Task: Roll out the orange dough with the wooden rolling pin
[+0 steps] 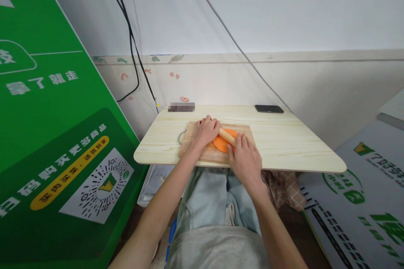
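A light wooden rolling pin [227, 136] lies slantwise across a flat, round orange sheet [220, 144] that looks like dough or clay. Under the sheet is a wooden cutting board [211, 157] with a metal ring handle [181, 136] at its left side. My left hand [208, 129] is closed over the pin's far left end. Its near right end is covered by my right hand [245, 155], whose fingers curl over it. Both ends of the pin are hidden under my hands.
The board rests on a pale wooden table [293, 147] against the wall. At the table's back are a black phone [269, 109] and a blurred-out dark object [181, 107]. Cables hang nearby. A green panel [28, 134] stands left, a grey printed panel [362, 193] right.
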The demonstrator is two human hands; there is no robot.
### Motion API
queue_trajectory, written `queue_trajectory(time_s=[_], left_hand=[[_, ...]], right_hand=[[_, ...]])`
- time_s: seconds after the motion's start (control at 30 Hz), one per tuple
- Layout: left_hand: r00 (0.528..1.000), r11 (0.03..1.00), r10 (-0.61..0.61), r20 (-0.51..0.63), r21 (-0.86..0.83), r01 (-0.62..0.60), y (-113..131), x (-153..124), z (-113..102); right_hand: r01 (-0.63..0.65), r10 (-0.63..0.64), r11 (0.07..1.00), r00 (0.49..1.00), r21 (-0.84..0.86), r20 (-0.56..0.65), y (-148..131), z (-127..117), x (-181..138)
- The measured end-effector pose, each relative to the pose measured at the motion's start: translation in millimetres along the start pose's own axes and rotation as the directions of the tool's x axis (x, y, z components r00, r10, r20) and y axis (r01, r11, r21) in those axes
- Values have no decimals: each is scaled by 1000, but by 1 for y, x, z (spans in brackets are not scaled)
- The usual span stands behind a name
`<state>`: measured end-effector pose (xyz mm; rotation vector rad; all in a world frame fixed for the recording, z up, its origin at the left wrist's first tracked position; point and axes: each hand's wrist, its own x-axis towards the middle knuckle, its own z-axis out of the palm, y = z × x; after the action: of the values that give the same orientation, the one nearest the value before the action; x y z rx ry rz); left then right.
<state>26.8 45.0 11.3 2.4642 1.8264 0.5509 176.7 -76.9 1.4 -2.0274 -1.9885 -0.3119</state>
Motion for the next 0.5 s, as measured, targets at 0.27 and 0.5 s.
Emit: queue_trajectory(time_s=[0.27, 0.5], left_hand=[[1000, 1000, 0, 3, 24, 0, 1, 0, 1], [1000, 1000, -13, 15, 11, 13, 3, -2, -3]], right_hand=[[-31, 31, 999, 999, 28, 8, 8, 1, 19], [-50, 48, 999, 995, 19, 90, 36, -6, 55]])
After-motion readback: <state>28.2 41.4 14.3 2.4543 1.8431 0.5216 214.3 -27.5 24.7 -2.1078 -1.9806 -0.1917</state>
